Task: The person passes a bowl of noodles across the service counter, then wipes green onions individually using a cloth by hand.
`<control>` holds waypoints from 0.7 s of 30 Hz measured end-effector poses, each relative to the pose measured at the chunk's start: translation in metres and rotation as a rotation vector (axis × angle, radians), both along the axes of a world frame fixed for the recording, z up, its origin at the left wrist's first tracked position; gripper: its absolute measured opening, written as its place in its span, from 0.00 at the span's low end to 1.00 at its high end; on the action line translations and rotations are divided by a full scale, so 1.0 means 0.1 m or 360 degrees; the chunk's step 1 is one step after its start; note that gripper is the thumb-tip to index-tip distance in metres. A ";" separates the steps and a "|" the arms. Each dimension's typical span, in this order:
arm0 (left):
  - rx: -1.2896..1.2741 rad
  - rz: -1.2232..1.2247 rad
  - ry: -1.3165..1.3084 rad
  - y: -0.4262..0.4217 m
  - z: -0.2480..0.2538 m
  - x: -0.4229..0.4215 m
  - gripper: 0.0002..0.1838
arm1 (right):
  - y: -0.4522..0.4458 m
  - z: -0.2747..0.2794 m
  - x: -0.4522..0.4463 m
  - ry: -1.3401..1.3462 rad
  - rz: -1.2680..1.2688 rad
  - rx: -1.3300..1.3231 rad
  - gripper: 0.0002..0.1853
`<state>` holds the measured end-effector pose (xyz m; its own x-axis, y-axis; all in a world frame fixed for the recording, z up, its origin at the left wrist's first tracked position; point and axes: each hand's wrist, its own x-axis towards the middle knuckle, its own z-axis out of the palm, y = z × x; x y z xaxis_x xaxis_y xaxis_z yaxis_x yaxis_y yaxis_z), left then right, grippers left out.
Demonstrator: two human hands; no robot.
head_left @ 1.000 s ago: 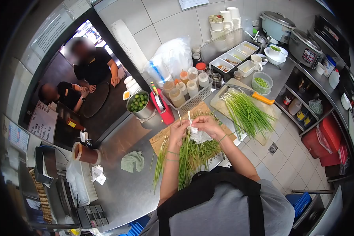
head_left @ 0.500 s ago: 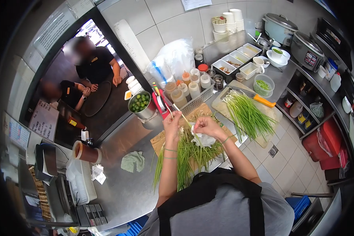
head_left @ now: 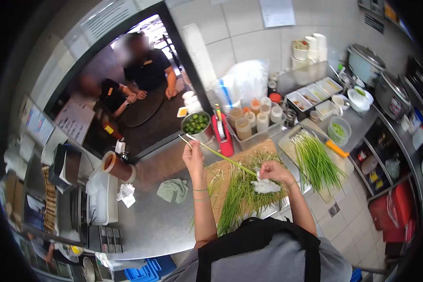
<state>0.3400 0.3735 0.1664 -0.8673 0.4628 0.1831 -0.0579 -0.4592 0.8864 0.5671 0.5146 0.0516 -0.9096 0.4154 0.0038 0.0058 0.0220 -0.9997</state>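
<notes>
My left hand (head_left: 193,157) is closed on spring onion stalks, their white ends sticking up past the fingers. One long spring onion (head_left: 228,160) slants from there down to the right, reaching my right hand (head_left: 275,172). That hand pinches a crumpled white paper towel (head_left: 266,186) by the stalk's green end. Beneath both hands, a loose heap of spring onions (head_left: 242,199) covers much of a brown board (head_left: 217,190). To the right, a neat bunch of spring onions (head_left: 318,162) lies on a pale cutting board (head_left: 350,171), along with an orange-handled knife (head_left: 337,149).
Behind the board stand a red tape dispenser (head_left: 222,136), a pot of green limes (head_left: 197,124) and a basket of squeeze bottles (head_left: 261,131). A green cloth (head_left: 172,190) lies on the steel counter (head_left: 148,230). Two people are beyond the serving window.
My hands have moved apart, the right one going right and down with the paper towel. The spring onion now stretches between them. The camera view has shifted left.
</notes>
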 end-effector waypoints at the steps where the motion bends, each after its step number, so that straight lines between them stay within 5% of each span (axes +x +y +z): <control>1: 0.0059 0.0010 0.0005 -0.06 0.05 -0.04 0.05 | 0.03 -0.07 0.02 -0.0050 -0.0039 0.0066 0.06; 4: 0.0198 0.0076 0.0085 -0.24 0.22 -0.11 0.06 | 0.11 -0.15 0.09 -0.0097 -0.0224 0.0219 0.06; 11: -0.0298 -0.0401 0.0547 -0.09 -0.16 0.20 0.03 | 0.06 0.26 -0.03 -0.0043 -0.0370 0.0469 0.10; 21: -0.0388 -0.0812 0.0356 0.41 -0.74 0.72 0.07 | -0.23 0.43 -0.26 0.0189 -0.0349 0.0465 0.05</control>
<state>0.4122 0.4148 0.0923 -0.4779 0.8615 0.1716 -0.0176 -0.2047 0.9787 0.5412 0.4914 0.0941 -0.7854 0.5660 0.2508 -0.0734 0.3171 -0.9455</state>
